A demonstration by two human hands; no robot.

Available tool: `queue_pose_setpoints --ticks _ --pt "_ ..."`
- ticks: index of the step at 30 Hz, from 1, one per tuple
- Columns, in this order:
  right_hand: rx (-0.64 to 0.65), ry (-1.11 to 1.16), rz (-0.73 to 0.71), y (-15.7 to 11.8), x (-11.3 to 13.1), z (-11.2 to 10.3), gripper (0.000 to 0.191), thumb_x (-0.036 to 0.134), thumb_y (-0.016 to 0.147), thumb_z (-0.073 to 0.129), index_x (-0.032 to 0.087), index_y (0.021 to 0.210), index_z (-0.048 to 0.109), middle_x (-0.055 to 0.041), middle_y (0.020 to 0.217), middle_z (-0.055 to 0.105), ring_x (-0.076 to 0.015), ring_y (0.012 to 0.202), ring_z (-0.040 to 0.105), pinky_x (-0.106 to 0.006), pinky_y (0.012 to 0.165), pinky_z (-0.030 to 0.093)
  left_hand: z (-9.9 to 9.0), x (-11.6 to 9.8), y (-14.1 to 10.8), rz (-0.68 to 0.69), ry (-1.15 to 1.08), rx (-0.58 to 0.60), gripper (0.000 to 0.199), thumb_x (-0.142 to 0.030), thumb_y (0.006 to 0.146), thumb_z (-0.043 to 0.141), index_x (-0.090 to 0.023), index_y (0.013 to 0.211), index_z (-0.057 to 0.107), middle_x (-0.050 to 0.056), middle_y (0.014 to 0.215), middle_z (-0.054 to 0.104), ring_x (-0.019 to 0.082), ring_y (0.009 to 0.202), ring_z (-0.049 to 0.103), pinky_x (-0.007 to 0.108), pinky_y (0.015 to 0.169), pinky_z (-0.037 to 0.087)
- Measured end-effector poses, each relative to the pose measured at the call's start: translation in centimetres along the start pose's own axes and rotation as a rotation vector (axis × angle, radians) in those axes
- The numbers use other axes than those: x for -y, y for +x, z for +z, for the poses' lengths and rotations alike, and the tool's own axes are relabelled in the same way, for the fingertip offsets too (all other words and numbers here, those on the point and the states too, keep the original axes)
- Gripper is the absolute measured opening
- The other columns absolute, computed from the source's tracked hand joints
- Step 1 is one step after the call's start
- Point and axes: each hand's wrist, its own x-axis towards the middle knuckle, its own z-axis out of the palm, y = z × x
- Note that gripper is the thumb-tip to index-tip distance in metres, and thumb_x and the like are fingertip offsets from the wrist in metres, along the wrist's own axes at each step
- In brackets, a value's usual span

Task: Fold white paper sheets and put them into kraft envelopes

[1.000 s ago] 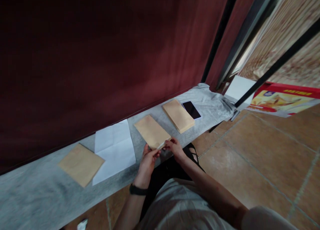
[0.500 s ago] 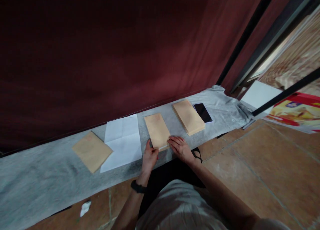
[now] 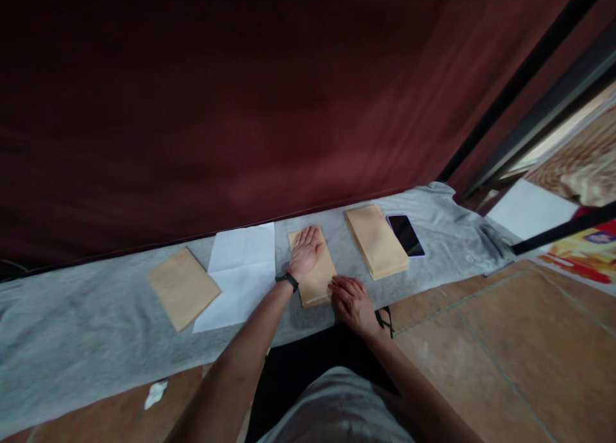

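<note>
A brown paper envelope (image 3: 321, 281) lies on the grey cloth in front of me, with a white strip showing along its near edge. Flat across its upper part rests my left hand (image 3: 305, 253), fingers stretched out. At the envelope's near right corner is my right hand (image 3: 355, 305), its fingers bent together on the edge; the thumb is mostly hidden. To the right sits a stack of brown envelopes (image 3: 378, 241). A creased white sheet of paper (image 3: 245, 269) lies to the left, and another brown envelope (image 3: 184, 289) overlaps its left edge.
A smartphone (image 3: 405, 235) lies just right of the stack. The grey cloth (image 3: 96, 321) covers a long narrow surface against a dark red curtain (image 3: 240, 109). Black poles stand at the right. On the tiled floor is a crumpled white scrap (image 3: 155, 394).
My left hand has moved from the envelope's near left corner up onto its face and flattened there. My right hand stays at the near right corner. The view has shifted slightly.
</note>
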Motion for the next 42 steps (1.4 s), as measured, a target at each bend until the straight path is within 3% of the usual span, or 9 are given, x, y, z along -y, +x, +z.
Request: queue_pose_setpoints --ticks 5,8,12,21,26,34,39,42 --pt "0.009 -0.028 -0.008 0.1 0.1 -0.1 0.042 0.021 0.099 0.049 0.027 0.14 0.057 -0.0074 0.139 0.061 -0.0265 0.128 0.053 -0.05 0.109 0.04 -0.1 2.5 0.3 0.163 0.61 0.286 0.053 -0.033 0.102 0.038 -0.013 0.151 0.042 0.01 0.162 0.037 0.022 0.152 0.027 0.042 0.128 0.012" --pt "0.014 -0.035 -0.013 0.1 0.1 -0.2 0.04 0.022 0.099 0.051 0.027 0.138 0.059 -0.0075 0.137 0.062 -0.0264 0.128 0.053 -0.048 0.107 0.042 -0.1 2.9 -1.0 0.261 0.763 0.359 0.057 -0.037 0.105 0.029 -0.012 0.155 0.035 0.009 0.164 0.032 0.02 0.154 0.023 0.04 0.128 0.014" --pt "0.014 -0.041 -0.016 0.0 0.0 -0.1 0.035 0.022 0.099 0.052 0.025 0.132 0.062 -0.0083 0.136 0.063 -0.0264 0.127 0.054 -0.048 0.107 0.042 0.2 2.7 -3.3 0.352 0.766 0.379 0.058 -0.039 0.106 0.027 -0.012 0.156 0.032 0.01 0.165 0.03 0.02 0.154 0.023 0.04 0.128 0.016" --pt "0.0 -0.046 -0.026 0.1 -0.2 0.0 0.032 0.021 0.098 0.05 0.023 0.127 0.064 -0.009 0.133 0.065 -0.0258 0.125 0.057 -0.049 0.109 0.041 0.2 0.9 -8.2 0.417 0.723 0.428 0.056 -0.038 0.107 0.025 -0.011 0.155 0.034 0.011 0.163 0.033 0.019 0.153 0.025 0.04 0.126 0.019" --pt "-0.008 -0.003 -0.041 0.0 -0.3 0.0 0.035 0.021 0.1 0.045 0.024 0.13 0.061 -0.0088 0.135 0.064 -0.0239 0.127 0.057 -0.048 0.113 0.039 -0.5 0.0 -11.4 0.427 0.718 0.457 0.057 -0.041 0.107 0.025 -0.011 0.155 0.033 0.012 0.163 0.034 0.021 0.153 0.025 0.041 0.126 0.021" --pt "-0.007 0.018 -0.048 -0.4 -1.1 0.1 0.036 0.019 0.099 0.043 0.021 0.129 0.063 -0.0097 0.135 0.065 -0.0241 0.128 0.057 -0.05 0.113 0.04 -2.9 -0.3 -17.4 0.391 0.729 0.375 0.056 -0.038 0.105 0.037 -0.012 0.154 0.035 0.014 0.161 0.038 0.023 0.151 0.031 0.043 0.123 0.03" --pt "0.043 0.034 -0.072 0.9 -1.2 -0.7 0.035 0.021 0.1 0.043 0.023 0.127 0.065 -0.0077 0.134 0.067 -0.0224 0.128 0.058 -0.05 0.116 0.038 -4.0 -0.1 -18.7 0.376 0.708 0.34 0.05 -0.034 0.104 0.039 -0.015 0.151 0.041 0.012 0.157 0.044 0.021 0.148 0.038 0.041 0.121 0.036" --pt "0.17 0.016 -0.172 2.4 -0.7 -0.5 0.038 0.027 0.104 0.041 0.021 0.136 0.06 -0.0082 0.143 0.06 -0.0208 0.137 0.051 -0.048 0.12 0.034 -3.8 -0.3 -18.6 0.371 0.706 0.31 0.048 -0.034 0.104 0.04 -0.014 0.147 0.046 0.013 0.153 0.049 0.022 0.145 0.042 0.042 0.12 0.039"
